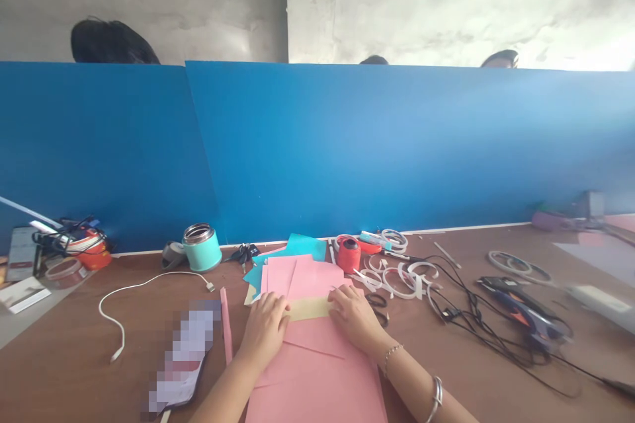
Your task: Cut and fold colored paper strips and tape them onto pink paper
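Just beside pink paper [317,383], white coils [419,287]

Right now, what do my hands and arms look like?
Your left hand and right hand have no gloves, and no sleeves show. The right arm wears a thin chain bracelet and, higher up, a silvery bangle; the left shows neither.

Plain pink on paper sheets [317,383]! Pale yellow on strip [310,308], turquoise on card [306,246]. Bright red on holder [349,261], mint green on cup [203,254], silver inside. White cable [133,286], black cords [471,307], brown tabletop [89,380], and solid blue, partition [372,145]!
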Tool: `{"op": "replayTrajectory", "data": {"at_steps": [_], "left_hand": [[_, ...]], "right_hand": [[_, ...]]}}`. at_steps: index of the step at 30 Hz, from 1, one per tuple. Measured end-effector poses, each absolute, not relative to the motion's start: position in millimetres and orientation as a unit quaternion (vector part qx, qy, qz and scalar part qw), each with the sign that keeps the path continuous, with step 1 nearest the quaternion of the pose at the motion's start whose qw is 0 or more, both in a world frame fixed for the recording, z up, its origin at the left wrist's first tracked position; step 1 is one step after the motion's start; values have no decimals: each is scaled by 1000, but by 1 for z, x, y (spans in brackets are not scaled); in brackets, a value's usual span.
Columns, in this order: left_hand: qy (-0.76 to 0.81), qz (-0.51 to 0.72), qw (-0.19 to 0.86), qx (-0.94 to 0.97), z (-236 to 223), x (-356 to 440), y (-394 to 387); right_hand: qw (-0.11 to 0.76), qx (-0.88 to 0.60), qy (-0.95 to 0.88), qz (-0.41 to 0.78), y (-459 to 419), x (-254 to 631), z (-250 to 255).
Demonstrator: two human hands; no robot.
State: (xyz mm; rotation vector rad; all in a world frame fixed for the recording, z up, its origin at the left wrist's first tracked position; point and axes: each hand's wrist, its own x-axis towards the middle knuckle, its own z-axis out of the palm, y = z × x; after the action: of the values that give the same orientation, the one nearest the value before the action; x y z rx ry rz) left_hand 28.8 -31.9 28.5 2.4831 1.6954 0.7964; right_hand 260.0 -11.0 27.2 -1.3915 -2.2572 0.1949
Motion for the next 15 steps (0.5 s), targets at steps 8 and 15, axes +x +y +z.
{"op": "replayTrajectory", "data": {"at_steps": [8, 15], "left_hand": [[481, 258, 3, 838, 26, 33, -31], [463, 226, 4, 857, 30, 36, -31]], "right_hand": [[157, -385, -909, -37, -18, 251, 34], [144, -387, -910, -39, -20, 248, 36]]}}
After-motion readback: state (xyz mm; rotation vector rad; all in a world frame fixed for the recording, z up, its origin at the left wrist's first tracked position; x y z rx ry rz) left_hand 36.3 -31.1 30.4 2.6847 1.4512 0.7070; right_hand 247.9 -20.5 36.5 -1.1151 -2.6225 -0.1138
